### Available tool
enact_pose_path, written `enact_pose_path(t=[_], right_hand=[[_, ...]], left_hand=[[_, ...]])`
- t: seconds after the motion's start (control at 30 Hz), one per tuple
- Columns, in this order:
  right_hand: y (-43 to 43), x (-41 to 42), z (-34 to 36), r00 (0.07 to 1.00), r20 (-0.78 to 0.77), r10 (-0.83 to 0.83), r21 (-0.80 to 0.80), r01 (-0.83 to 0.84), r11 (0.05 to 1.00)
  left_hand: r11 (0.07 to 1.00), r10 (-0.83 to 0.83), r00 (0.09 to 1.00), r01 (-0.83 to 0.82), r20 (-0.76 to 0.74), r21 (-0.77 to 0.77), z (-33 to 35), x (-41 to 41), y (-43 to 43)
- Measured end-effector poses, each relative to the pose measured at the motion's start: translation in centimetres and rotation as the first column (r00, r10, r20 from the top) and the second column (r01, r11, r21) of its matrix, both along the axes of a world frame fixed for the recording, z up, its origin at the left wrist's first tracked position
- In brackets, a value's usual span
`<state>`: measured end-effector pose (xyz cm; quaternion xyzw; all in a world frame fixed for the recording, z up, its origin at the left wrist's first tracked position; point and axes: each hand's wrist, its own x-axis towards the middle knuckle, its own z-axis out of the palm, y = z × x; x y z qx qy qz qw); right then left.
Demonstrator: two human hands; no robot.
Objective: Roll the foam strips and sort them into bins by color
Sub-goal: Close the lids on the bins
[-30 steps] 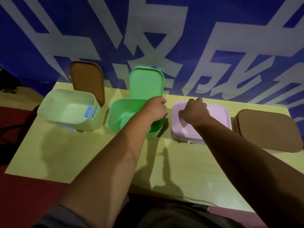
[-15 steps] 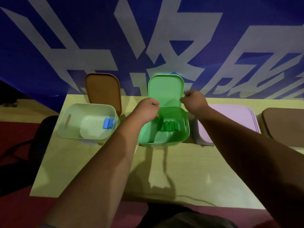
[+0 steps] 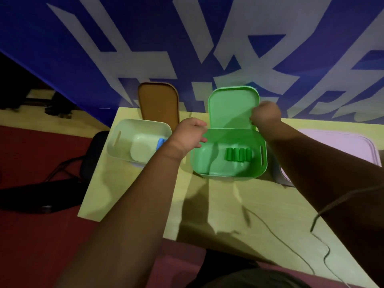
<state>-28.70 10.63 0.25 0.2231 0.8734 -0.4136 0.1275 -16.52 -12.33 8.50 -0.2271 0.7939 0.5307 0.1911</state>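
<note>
A green bin [image 3: 228,163] is seen standing on the pale counter [image 3: 218,204], between a whitish bin [image 3: 122,140] on its left and a closed pink lid [image 3: 342,146] on its right. The green lid [image 3: 230,109] is held upright at the rear rim of the green bin, its inner face turned toward the camera. The lid's right edge is gripped by the right hand [image 3: 266,116], whose fingers are curled round it near the upper corner. The lid's lower left corner, where it meets the bin's rim, is pinched by the curled fingers of the left hand [image 3: 190,132]; the exact contact is partly hidden by the hand itself. The two hands are kept apart, one at each side of the lid. Several green foam rolls [image 3: 239,154] are laid side by side on the floor of the green bin, toward its right wall. A blue foam roll [image 3: 160,143] is lodged against the right wall of the whitish bin, partly covered by the left wrist. A brown lid [image 3: 159,102] is propped upright behind the whitish bin against a blue banner [image 3: 83,48] with large white characters. A thin cable [image 3: 291,246] is trailed across the counter's near right part, and a dark chair [image 3: 91,154] is visible beyond the counter's left edge.
</note>
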Motion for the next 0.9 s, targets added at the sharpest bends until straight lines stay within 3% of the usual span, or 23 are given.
enact_pose_path(t=[0.17,0.37,0.57,0.7,0.8,0.9], right_hand=[[-0.6,2.6,1.5,0.98,-0.193,0.05,-0.085,-0.067,0.994],[0.1,5.6,5.0,0.932,-0.327,0.154,-0.043,-0.178,0.983],[0.9,9.2,8.3,0.814,-0.487,0.317,0.058,-0.333,0.941],[1.2,10.8,9.2,0.742,-0.486,0.461,0.061,-0.497,0.865],[2.1,11.2,9.2,0.784,-0.451,0.428,0.107,-0.428,0.897],[3.1,11.1,8.5,0.868,-0.346,0.356,0.337,-0.239,0.911]], left_hand=[[0.997,0.046,0.999,-0.045,-0.01,0.068,0.7,-0.3,1.6],[0.963,0.159,0.987,-0.149,-0.028,0.223,3.5,-1.7,5.6],[0.806,0.32,0.94,-0.337,0.12,0.488,4.6,-1.8,7.6],[0.696,0.462,0.874,-0.462,0.15,0.55,3.7,-1.0,7.1],[0.648,0.516,0.836,-0.523,0.186,0.553,3.3,0.6,5.9],[0.611,0.556,0.803,-0.569,0.214,0.55,2.5,2.3,4.8]])
